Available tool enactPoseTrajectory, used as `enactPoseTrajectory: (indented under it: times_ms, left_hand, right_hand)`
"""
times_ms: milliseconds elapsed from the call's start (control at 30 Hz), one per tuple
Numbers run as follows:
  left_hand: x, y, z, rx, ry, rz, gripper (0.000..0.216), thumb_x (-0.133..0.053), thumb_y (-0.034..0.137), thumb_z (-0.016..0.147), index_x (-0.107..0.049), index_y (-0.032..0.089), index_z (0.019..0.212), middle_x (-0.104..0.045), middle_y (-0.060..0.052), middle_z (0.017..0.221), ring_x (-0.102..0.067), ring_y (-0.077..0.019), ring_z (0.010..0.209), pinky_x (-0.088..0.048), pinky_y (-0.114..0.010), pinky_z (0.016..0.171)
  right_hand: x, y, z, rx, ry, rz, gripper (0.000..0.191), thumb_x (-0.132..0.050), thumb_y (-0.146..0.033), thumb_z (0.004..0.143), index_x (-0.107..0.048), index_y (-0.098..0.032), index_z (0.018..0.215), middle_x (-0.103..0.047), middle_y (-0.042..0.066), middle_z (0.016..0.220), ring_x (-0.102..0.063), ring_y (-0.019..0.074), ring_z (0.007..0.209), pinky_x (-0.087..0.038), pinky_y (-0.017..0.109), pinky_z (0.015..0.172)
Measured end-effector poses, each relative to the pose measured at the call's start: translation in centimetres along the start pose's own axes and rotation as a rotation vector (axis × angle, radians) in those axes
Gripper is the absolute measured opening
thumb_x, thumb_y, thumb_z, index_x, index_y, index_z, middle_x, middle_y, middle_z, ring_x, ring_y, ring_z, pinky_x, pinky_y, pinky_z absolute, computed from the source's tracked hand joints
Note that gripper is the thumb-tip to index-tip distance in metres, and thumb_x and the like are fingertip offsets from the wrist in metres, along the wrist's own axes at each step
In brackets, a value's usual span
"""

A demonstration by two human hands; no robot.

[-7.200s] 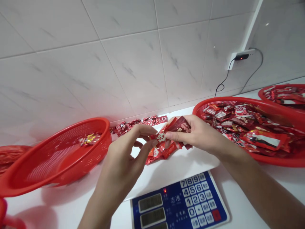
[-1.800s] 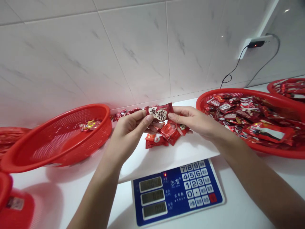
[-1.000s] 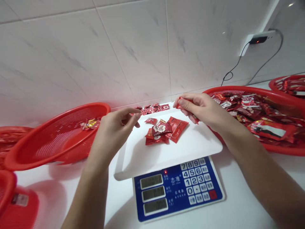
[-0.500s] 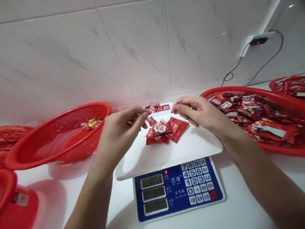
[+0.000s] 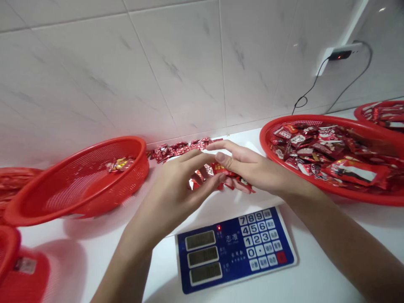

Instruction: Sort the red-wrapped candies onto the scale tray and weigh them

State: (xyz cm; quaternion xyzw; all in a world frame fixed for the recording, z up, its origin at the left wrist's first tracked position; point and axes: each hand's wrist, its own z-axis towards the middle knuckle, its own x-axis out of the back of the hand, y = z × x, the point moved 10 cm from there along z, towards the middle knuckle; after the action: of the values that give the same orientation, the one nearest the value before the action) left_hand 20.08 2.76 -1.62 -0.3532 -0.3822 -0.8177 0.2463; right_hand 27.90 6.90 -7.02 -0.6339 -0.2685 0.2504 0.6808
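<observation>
Over the white tray (image 5: 221, 210) of the scale, both hands close in around a small heap of red-wrapped candies (image 5: 210, 170). My left hand (image 5: 179, 181) curves around the heap's left side, thumb in front and fingers behind. From the right, my right hand (image 5: 246, 166) wraps its fingers about the candies, and some red wrappers show under its palm. The two hands meet at the fingertips, hiding much of the heap. Below the tray is the scale's blue keypad panel (image 5: 233, 252), its display digits too faint to read.
A red basket (image 5: 264, 145) full of wrapped candies stands at right, another (image 5: 360, 112) behind it. At left, a red basket (image 5: 72, 208) holds a few candies (image 5: 120, 164). More red packets (image 5: 176, 149) lie along the tiled wall. A cable (image 5: 311, 90) hangs from a socket.
Both hands have moved inward and together over the tray. They now surround the candies, which lay exposed between them before. The tray no longer shows under the fingers.
</observation>
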Motion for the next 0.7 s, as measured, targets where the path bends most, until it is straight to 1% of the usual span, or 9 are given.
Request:
enactPoseTrajectory:
  times_ms: [100, 167, 233, 333, 400, 467, 533, 633, 700]
  left_hand:
    - [0.2, -0.2, 0.1, -0.017, 0.038, 0.053, 0.015, -0.065, 0.022, 0.097, -0.075, 0.025, 0.109, -0.072, 0.0, 0.101, -0.067, -0.0089, 0.071, -0.051, -0.019, 0.06]
    - [0.3, -0.4, 0.2, -0.027, 0.086, 0.059, 0.014, -0.064, 0.024, 0.098, -0.075, 0.024, 0.106, -0.072, -0.001, 0.101, -0.068, -0.0102, 0.073, -0.05, -0.02, 0.061]
    - [0.7, -0.8, 0.2, -0.019, 0.151, 0.055, 0.013, -0.062, 0.024, 0.099, -0.075, 0.023, 0.102, -0.073, -0.001, 0.093, -0.066, -0.0116, 0.073, -0.049, -0.022, 0.061]
    - [1.0, -1.2, 0.2, 0.013, 0.215, -0.008, 0.016, -0.06, 0.021, 0.099, -0.074, 0.021, 0.091, -0.07, 0.001, 0.077, -0.061, -0.0113, 0.064, -0.045, -0.024, 0.058]
    - [1.2, -1.4, 0.2, 0.048, 0.235, -0.063, 0.014, -0.061, 0.02, 0.098, -0.073, 0.02, 0.091, -0.07, 0.001, 0.076, -0.06, -0.0115, 0.063, -0.046, -0.024, 0.057]
    - [1.6, -1.4, 0.0, 0.066, 0.258, -0.06, 0.012, -0.061, 0.018, 0.097, -0.073, 0.021, 0.096, -0.072, 0.0, 0.081, -0.063, -0.0126, 0.067, -0.048, -0.023, 0.059]
    - [1.6, -1.0, 0.0, 0.037, 0.226, 0.011, 0.011, -0.063, 0.021, 0.097, -0.072, 0.022, 0.102, -0.073, -0.001, 0.088, -0.066, -0.0139, 0.073, -0.05, -0.023, 0.062]
    - [0.9, 0.0, 0.1, -0.069, 0.111, 0.189, 0.019, -0.068, 0.03, 0.096, -0.07, 0.025, 0.114, -0.073, -0.004, 0.106, -0.069, -0.0167, 0.082, -0.051, -0.025, 0.065]
    - [0.6, 0.3, 0.0, -0.124, 0.092, 0.267, 0.016, -0.066, 0.03, 0.097, -0.071, 0.024, 0.111, -0.073, -0.004, 0.104, -0.068, -0.0162, 0.079, -0.048, -0.025, 0.063]
  right_hand:
    - [0.3, -0.5, -0.3, -0.007, -0.054, -0.002, 0.05, -0.061, -0.037, 0.102, -0.043, -0.015, 0.144, -0.06, -0.006, 0.066, -0.047, 0.0054, 0.045, -0.034, 0.018, 0.042]
    - [0.6, -1.1, -0.7, 0.015, -0.091, -0.027, 0.055, -0.068, -0.032, 0.097, -0.046, -0.018, 0.145, -0.063, -0.005, 0.071, -0.049, 0.0052, 0.048, -0.037, 0.018, 0.044]
    - [1.0, -1.7, -1.1, 0.046, -0.109, -0.075, 0.053, -0.071, -0.031, 0.094, -0.051, -0.022, 0.143, -0.066, -0.003, 0.077, -0.052, 0.0055, 0.052, -0.039, 0.018, 0.046]
    - [1.7, -2.2, -1.2, 0.093, -0.054, -0.156, 0.042, -0.07, -0.024, 0.093, -0.059, -0.022, 0.135, -0.07, 0.001, 0.088, -0.057, 0.0071, 0.059, -0.041, 0.018, 0.046]
    - [2.0, -2.2, -1.0, 0.118, -0.007, -0.159, 0.036, -0.066, -0.018, 0.093, -0.062, -0.02, 0.129, -0.071, 0.003, 0.092, -0.057, 0.0069, 0.058, -0.041, 0.018, 0.044]
    - [2.0, -2.0, -0.7, 0.119, 0.009, -0.118, 0.036, -0.064, -0.013, 0.092, -0.061, -0.019, 0.127, -0.072, 0.001, 0.088, -0.056, 0.006, 0.053, -0.04, 0.018, 0.042]
    - [2.0, -1.6, -0.4, 0.1, 0.014, -0.07, 0.036, -0.063, -0.011, 0.092, -0.06, -0.019, 0.127, -0.071, -0.001, 0.081, -0.055, 0.0058, 0.05, -0.038, 0.018, 0.042]
    - [2.4, -1.2, -0.2, 0.056, 0.044, -0.028, 0.032, -0.065, -0.014, 0.092, -0.058, -0.017, 0.123, -0.071, -0.003, 0.073, -0.049, 0.0039, 0.044, -0.034, 0.017, 0.04]
    - [2.8, -1.1, -0.3, 0.025, 0.068, -0.023, 0.027, -0.069, -0.019, 0.092, -0.059, -0.014, 0.116, -0.073, -0.001, 0.075, -0.043, 0.0021, 0.041, -0.031, 0.018, 0.039]
